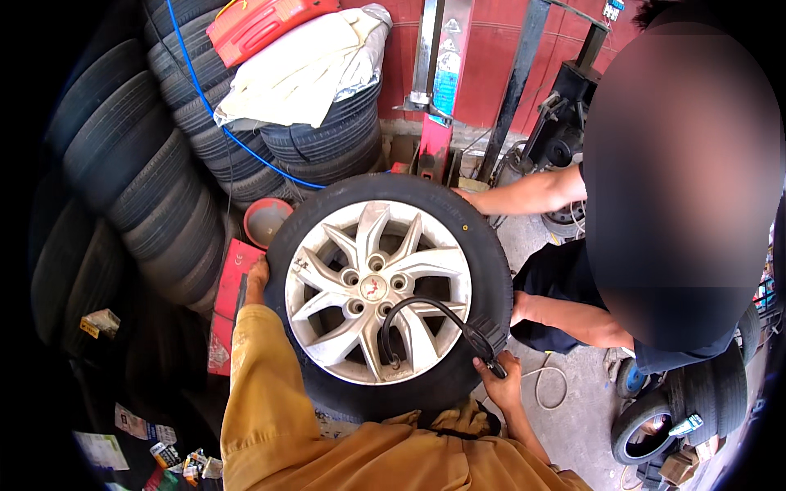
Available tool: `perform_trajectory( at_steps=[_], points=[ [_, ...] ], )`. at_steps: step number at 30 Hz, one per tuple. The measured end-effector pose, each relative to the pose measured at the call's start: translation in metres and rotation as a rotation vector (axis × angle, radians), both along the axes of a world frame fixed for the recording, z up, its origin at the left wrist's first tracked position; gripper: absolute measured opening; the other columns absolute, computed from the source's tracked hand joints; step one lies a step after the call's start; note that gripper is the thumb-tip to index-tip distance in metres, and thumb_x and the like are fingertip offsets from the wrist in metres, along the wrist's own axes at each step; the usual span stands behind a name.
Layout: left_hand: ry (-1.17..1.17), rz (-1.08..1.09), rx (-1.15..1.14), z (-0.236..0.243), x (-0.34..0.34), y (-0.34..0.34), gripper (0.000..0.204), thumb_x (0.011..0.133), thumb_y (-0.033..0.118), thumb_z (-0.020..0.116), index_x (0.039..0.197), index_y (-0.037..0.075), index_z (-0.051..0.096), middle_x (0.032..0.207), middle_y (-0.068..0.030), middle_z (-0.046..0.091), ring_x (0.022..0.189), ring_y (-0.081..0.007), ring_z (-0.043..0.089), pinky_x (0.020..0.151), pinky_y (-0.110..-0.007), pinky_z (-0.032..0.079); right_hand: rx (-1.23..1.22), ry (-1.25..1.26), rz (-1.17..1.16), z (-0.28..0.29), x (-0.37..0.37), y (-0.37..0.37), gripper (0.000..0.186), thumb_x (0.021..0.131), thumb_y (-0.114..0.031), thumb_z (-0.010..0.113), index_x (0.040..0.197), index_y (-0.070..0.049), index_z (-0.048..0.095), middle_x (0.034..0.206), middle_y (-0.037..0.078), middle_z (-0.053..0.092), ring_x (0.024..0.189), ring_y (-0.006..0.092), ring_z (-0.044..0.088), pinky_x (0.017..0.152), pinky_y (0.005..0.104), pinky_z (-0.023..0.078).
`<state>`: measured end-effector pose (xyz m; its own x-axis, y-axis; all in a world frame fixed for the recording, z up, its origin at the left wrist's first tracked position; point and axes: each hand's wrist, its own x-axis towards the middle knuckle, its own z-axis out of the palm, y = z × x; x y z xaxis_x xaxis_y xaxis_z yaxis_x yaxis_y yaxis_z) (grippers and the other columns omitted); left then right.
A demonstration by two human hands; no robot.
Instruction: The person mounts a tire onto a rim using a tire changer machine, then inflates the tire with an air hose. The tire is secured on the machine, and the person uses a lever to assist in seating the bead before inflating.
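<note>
A car wheel [375, 288], a black tyre on a silver multi-spoke rim, fills the middle of the head view, its outer face toward me. My left hand [257, 277] presses against the tyre's left edge, gripping it; some of its fingers are hidden. At the lower right of the tyre, my right hand [501, 380] is closed round the handle of a tyre inflator gauge [485, 339]. From this gauge a black hose [434, 303] arches over the spokes down to the valve at the rim's lower edge.
Opposite me on the right, another person's hands [470, 199] touch the tyre. Stacked tyres [135, 155] rise at the left, near a red case [264, 28] and pale cloth [304, 64]. A red bucket [268, 221] and looped air hose [550, 388] flank the wheel.
</note>
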<state>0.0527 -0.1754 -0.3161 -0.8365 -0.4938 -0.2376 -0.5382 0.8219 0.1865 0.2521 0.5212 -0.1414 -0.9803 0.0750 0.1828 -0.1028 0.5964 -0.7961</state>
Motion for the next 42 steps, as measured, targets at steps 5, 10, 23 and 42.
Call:
perform_trajectory(
  at_steps=[5, 10, 23, 42],
  points=[
    [0.037, -0.026, -0.010, 0.000, 0.001, -0.003, 0.054, 0.106, 0.039, 0.013, 0.127, 0.007, 0.051, 0.125, -0.0342, 0.059, 0.119, -0.0515, 0.055, 0.099, -0.056, 0.046, -0.037, -0.068, -0.011, -0.007, 0.009, -0.003, 0.027, 0.077, -0.016, 0.083, 0.074, 0.002, 0.062, 0.069, 0.017, 0.060, 0.063, 0.0366, 0.058, 0.060, 0.0434, 0.043],
    [0.037, -0.039, -0.092, 0.005, 0.004, -0.017, 0.050, 0.106, 0.038, 0.017, 0.129, 0.007, 0.049, 0.120, -0.0336, 0.062, 0.114, -0.0515, 0.058, 0.096, -0.057, 0.048, -0.166, -0.061, 0.017, -0.027, 0.013, -0.006, 0.022, 0.080, -0.013, 0.081, 0.084, 0.003, 0.067, 0.075, 0.018, 0.063, 0.066, 0.0320, 0.061, 0.063, 0.0404, 0.046],
    [0.075, 0.043, -0.030, -0.006, 0.078, -0.019, 0.055, 0.105, 0.039, 0.022, 0.153, 0.013, 0.029, 0.136, -0.0373, 0.050, 0.125, -0.0509, 0.052, 0.106, -0.055, 0.041, -0.208, -0.037, 0.069, -0.035, 0.015, -0.001, 0.027, 0.082, -0.019, 0.082, 0.086, 0.003, 0.066, 0.078, 0.017, 0.064, 0.071, 0.0337, 0.062, 0.067, 0.0409, 0.048],
    [-0.052, 0.081, -0.011, -0.003, 0.050, 0.031, 0.062, 0.103, 0.044, 0.019, 0.134, 0.001, 0.051, 0.130, -0.0360, 0.056, 0.128, -0.0479, 0.051, 0.110, -0.051, 0.039, -0.214, -0.257, 0.069, -0.041, 0.015, 0.014, 0.026, 0.088, -0.017, 0.077, 0.104, 0.002, 0.069, 0.095, 0.013, 0.070, 0.086, 0.0204, 0.061, 0.081, 0.0346, 0.048]
  ],
)
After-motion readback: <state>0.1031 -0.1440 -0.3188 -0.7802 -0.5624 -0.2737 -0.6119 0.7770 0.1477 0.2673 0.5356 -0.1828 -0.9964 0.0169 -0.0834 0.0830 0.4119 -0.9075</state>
